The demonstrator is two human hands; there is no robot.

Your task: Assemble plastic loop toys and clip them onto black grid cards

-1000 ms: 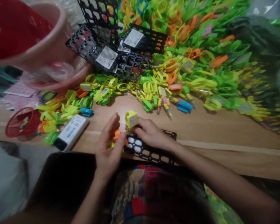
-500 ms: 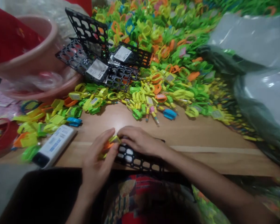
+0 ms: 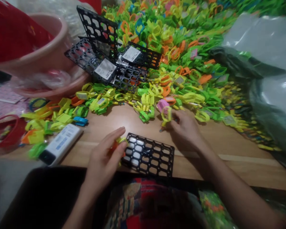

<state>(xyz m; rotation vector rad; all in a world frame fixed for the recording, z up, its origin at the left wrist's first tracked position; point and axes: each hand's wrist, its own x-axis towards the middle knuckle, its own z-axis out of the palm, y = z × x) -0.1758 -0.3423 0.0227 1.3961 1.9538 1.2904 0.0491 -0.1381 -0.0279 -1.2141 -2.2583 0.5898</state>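
Observation:
My left hand point(image 3: 106, 151) is closed around orange and yellow plastic pieces point(image 3: 121, 141), apparently toy watches, mostly covered by the fingers. Beside its fingertips a black plastic grid tray point(image 3: 154, 156) lies flat on the wooden table; white shows through its left openings. My right hand point(image 3: 184, 125) is at the front of the pile, its fingers closed at a yellow looped toy watch point(image 3: 166, 114). A pink piece point(image 3: 162, 105) sits just behind that loop. The right fingertips are partly hidden and blurred.
A large heap of toy watches point(image 3: 152, 31) covers the back. Black grids with white labels point(image 3: 105, 68) lie on it. A white device point(image 3: 60, 144), pink tub point(image 3: 59, 35) and red basket point(image 3: 7, 132) are left; pencil-like sticks point(image 3: 238, 111) and plastic bags point(image 3: 259, 41) are right.
My right hand has left the black grid and moved forward and right to the pile's edge, uncovering the grid. The yellow loop and pink piece have shifted there. My left hand keeps its hold.

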